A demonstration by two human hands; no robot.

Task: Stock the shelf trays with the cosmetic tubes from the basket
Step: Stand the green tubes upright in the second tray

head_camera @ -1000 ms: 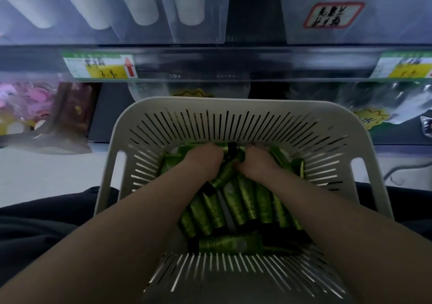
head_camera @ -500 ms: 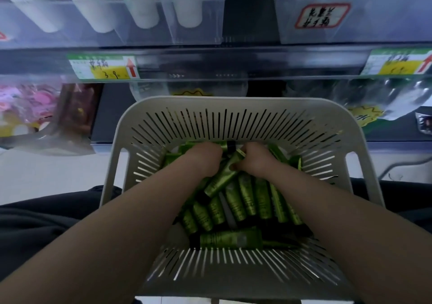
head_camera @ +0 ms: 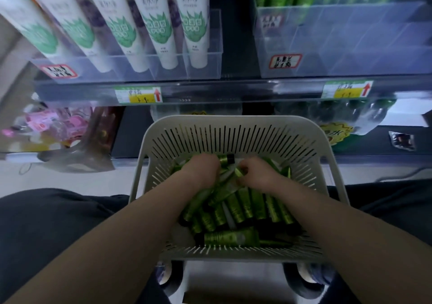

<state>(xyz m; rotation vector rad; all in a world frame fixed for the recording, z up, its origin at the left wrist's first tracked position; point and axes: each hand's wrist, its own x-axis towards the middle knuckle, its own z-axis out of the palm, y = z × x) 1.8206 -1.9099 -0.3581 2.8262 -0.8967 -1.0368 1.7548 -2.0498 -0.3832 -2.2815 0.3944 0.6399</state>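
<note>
A pale slotted basket [head_camera: 238, 126] sits between my knees, filled with several green cosmetic tubes [head_camera: 243, 207] with dark caps. Both hands reach into its far end. My left hand [head_camera: 201, 170] curls its fingers round green tubes. My right hand [head_camera: 257, 175] pinches a green tube close beside it. My fingertips are hidden among the tubes. On the shelf above, a clear tray [head_camera: 350, 46] at the right holds green tubes at its back; its front compartments look bare.
A clear tray [head_camera: 205, 67] at the upper left holds several white tubes [head_camera: 154, 23] with green leaf prints. Price labels [head_camera: 140, 95] run along the shelf edge. The lower shelf holds pink packets [head_camera: 56, 123] at left and bottles [head_camera: 350, 114] at right.
The view has tilted up, bringing the shelf trays into sight. Both hands stay in the basket's far end and have shifted their grip among the green tubes.
</note>
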